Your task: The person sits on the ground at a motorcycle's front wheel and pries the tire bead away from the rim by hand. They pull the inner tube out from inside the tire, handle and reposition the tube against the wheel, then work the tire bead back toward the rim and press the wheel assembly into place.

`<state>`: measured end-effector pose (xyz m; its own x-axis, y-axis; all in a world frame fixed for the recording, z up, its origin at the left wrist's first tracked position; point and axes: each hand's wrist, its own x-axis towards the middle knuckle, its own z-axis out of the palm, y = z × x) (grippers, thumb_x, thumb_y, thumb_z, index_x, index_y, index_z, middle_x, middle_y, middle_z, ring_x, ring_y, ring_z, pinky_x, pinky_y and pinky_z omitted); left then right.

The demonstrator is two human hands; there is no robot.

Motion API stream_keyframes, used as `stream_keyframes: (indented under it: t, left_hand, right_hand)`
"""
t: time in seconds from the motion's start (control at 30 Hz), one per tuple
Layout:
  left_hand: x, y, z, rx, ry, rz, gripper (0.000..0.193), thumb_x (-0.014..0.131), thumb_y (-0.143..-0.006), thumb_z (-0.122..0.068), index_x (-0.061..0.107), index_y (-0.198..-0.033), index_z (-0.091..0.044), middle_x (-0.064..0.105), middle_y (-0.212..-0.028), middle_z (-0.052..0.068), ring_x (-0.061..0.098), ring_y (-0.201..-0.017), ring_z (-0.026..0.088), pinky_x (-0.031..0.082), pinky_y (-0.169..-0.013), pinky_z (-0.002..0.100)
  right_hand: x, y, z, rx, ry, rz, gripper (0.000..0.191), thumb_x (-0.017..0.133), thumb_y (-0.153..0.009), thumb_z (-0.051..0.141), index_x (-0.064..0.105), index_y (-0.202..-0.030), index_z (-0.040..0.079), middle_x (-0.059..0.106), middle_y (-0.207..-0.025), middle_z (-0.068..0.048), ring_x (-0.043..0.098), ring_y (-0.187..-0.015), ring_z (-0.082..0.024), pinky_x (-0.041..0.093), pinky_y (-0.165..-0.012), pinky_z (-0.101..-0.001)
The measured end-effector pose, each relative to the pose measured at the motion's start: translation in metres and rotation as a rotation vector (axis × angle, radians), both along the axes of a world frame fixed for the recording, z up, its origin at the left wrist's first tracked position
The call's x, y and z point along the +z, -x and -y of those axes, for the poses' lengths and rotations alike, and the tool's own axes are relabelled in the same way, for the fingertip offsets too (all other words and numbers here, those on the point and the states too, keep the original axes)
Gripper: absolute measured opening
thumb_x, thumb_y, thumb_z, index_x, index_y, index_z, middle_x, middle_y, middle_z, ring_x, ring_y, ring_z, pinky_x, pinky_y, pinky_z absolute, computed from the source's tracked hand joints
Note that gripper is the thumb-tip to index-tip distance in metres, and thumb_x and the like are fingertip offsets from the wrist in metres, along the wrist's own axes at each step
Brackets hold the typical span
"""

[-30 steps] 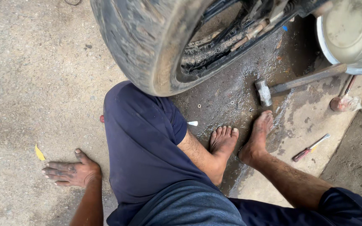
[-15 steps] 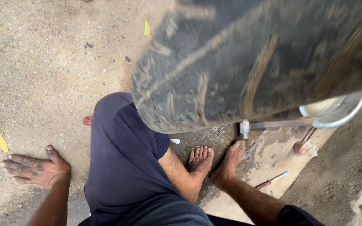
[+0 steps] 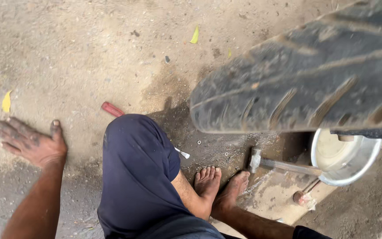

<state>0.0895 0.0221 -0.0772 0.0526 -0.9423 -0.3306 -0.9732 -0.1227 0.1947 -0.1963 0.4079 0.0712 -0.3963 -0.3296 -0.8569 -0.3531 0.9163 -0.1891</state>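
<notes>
My left hand (image 3: 29,141) lies flat on the dusty concrete ground at the left, fingers spread, holding nothing. My right hand is out of view. A big, worn, dirty tyre (image 3: 306,84) fills the upper right, seen tread-on. My knee in dark blue shorts (image 3: 138,172) is bent in the middle, and my bare feet (image 3: 219,186) rest on an oil-stained patch under the tyre. A hammer (image 3: 279,164) lies just right of my feet, its head toward them.
A red tool handle (image 3: 112,109) pokes out behind my knee. A round metal bowl (image 3: 343,157) sits at the right under the tyre. A small wooden-handled tool (image 3: 303,194) lies below the bowl. Yellow leaves (image 3: 6,102) are scattered on the ground.
The view has swung left and up, so the tyre now shows its tread instead of its rim. My left hand stays planted on the ground.
</notes>
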Motion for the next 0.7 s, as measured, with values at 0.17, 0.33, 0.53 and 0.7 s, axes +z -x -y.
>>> stream_keyframes:
  t: [0.17,0.33,0.53,0.7]
  left_hand:
    - [0.004,-0.007,-0.009,-0.010,0.026,-0.032,0.124,0.032,-0.087,-0.087,0.006,-0.169,0.003,-0.002,-0.176,0.024,-0.006,-0.163,0.036,-0.004,-0.132,0.055]
    - [-0.006,-0.017,-0.020,-0.050,0.053,-0.004,0.113,0.036,-0.093,-0.079,0.005,-0.168,-0.001,-0.003,-0.176,0.023,-0.007,-0.163,0.036,-0.004,-0.131,0.058]
    - [0.020,-0.011,-0.022,-0.032,0.060,-0.118,0.119,0.059,-0.088,-0.071,0.005,-0.164,0.003,-0.003,-0.172,0.027,-0.008,-0.158,0.042,-0.001,-0.125,0.062]
    - [0.099,0.078,-0.011,-0.143,0.148,-0.481,0.097,0.070,-0.092,-0.058,0.035,-0.155,0.006,0.036,-0.162,0.029,0.036,-0.150,0.043,0.027,-0.125,0.055]
  right_hand:
    - [0.014,0.004,-0.035,0.068,0.028,-0.053,0.070,0.066,-0.085,0.060,0.058,-0.139,0.017,0.067,-0.134,-0.011,0.064,-0.126,-0.032,0.051,-0.107,-0.0453]
    - [0.047,0.022,-0.095,0.122,0.037,-0.140,0.071,0.066,-0.085,0.060,0.058,-0.141,0.017,0.067,-0.135,-0.011,0.064,-0.127,-0.031,0.050,-0.108,-0.0452]
    - [0.136,0.060,-0.156,0.130,0.033,-0.283,0.072,0.066,-0.085,0.060,0.057,-0.142,0.017,0.067,-0.136,-0.012,0.064,-0.128,-0.031,0.050,-0.109,-0.0451]
    - [0.199,0.066,-0.107,0.113,0.044,-0.428,0.073,0.066,-0.086,0.060,0.056,-0.143,0.017,0.066,-0.137,-0.012,0.064,-0.128,-0.031,0.050,-0.109,-0.0450]
